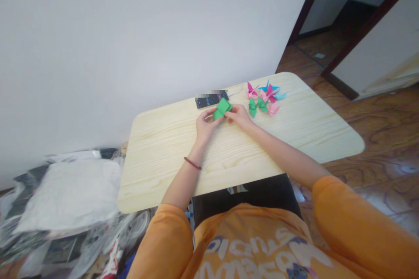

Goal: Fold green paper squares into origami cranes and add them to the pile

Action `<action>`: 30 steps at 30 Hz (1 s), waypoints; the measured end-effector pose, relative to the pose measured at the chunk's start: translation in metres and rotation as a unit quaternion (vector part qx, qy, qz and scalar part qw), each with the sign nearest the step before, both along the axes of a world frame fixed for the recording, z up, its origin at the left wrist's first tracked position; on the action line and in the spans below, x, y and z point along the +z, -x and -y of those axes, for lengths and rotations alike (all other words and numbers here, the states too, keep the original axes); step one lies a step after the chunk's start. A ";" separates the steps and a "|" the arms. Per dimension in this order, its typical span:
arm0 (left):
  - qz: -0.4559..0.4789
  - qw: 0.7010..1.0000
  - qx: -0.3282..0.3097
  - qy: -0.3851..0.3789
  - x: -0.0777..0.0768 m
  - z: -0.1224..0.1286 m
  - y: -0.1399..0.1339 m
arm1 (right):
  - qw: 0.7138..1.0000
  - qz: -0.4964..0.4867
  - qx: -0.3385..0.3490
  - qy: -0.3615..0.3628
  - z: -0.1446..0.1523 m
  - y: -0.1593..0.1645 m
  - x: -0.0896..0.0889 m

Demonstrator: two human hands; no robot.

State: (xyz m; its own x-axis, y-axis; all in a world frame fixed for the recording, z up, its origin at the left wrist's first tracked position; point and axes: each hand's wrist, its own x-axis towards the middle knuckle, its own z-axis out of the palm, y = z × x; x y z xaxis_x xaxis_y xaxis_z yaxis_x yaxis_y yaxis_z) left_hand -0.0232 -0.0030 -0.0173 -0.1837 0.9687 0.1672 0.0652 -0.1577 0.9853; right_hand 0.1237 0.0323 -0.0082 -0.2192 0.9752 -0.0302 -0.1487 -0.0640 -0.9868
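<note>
A green sheet of origami paper [223, 107], partly folded with creased flaps, is held between my two hands above the table. My left hand [206, 123] grips its left side, thumb and fingers pressed on the paper. On the right edge, my right hand [238, 116] pinches the paper near a fold. Just behind the paper lies a phone [204, 103] with its screen lit. To the right of my right hand sit folded paper cranes: green ones [262, 104], magenta ones [251, 91], pale pink ones [273, 108] and blue ones [269, 88].
The light wooden table [157, 157] has rounded corners and stands against a white wall [147, 30]. A white cable [236, 92] runs from the phone. Plastic-wrapped bundles [72, 192] are piled left of the table. A doorway and wooden floor [386, 122] lie right.
</note>
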 end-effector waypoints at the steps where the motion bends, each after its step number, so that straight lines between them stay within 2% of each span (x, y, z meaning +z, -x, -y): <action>1: 0.000 1.000 -0.002 0.000 0.000 0.000 0.000 | 1.000 0.002 0.002 0.004 -0.001 0.000 -0.001; 7: 0.009 1.000 0.003 0.013 -0.001 0.000 -0.001 | 1.000 -0.008 0.024 0.001 -0.004 -0.002 -0.006; 13: 0.030 0.999 0.024 -0.008 -0.003 -0.003 0.002 | 1.000 0.004 -0.022 0.010 -0.009 -0.003 -0.012; 16: 0.017 0.998 0.052 -0.013 -0.007 -0.005 0.006 | 1.000 0.016 -0.021 0.011 -0.010 -0.003 -0.014; 19: 0.037 0.997 0.072 0.018 -0.010 -0.006 0.008 | 0.999 0.037 -0.004 -0.009 -0.008 -0.003 -0.014; 25: 0.111 0.988 0.052 0.091 -0.008 -0.005 0.010 | 0.998 0.038 0.048 -0.034 -0.006 -0.003 -0.014; 30: 0.143 0.981 0.057 0.121 -0.007 -0.006 0.012 | 0.998 0.034 0.025 -0.051 -0.003 -0.005 -0.011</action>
State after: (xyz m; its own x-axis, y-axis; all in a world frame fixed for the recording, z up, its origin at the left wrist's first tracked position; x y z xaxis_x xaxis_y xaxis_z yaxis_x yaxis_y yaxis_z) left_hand -0.0357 0.0033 -0.0240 -0.2996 0.9439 -0.1391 -0.2163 0.0748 0.9735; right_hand 0.1292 0.0357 -0.0194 -0.2690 0.9617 0.0529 -0.0810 0.0322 -0.9962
